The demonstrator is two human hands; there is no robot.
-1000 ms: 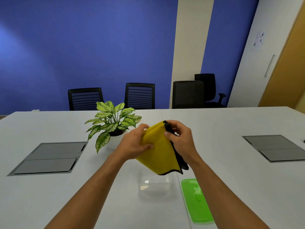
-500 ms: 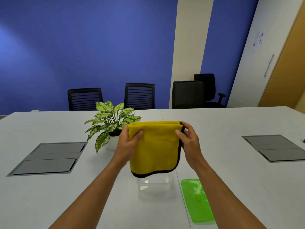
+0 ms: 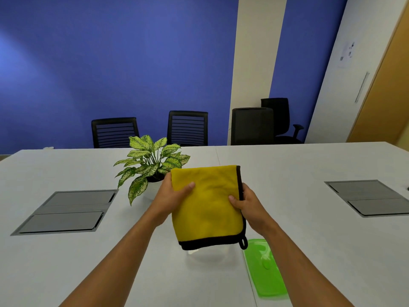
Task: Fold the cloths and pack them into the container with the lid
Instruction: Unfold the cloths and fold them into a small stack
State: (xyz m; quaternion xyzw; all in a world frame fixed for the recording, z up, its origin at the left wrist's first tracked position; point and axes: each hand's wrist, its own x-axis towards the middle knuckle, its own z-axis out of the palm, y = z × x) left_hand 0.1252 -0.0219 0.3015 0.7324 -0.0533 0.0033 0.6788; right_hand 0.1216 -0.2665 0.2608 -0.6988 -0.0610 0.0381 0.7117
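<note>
Yellow cloth (image 3: 207,207), folded and pinched at both side edges by the left hand (image 3: 169,201) and right hand (image 3: 249,203), hangs above the clear container (image 3: 208,254), so packing seems next: lower it inside, then fit the green lid (image 3: 264,268) lying just right of the container.

- The room is bright and evenly lit, with soft light from overhead.
- A paler patch glows on the blue wall (image 3: 110,63) at the far left (a wash of light, not hard glare).
- A faint, diffuse shadow lies on the white table (image 3: 66,262) under the yellow cloth (image 3: 205,207).
- Wide-angle distortion bows the table's far edge and tilts the door frame (image 3: 376,85).
- Focus is slightly soft throughout.
</note>
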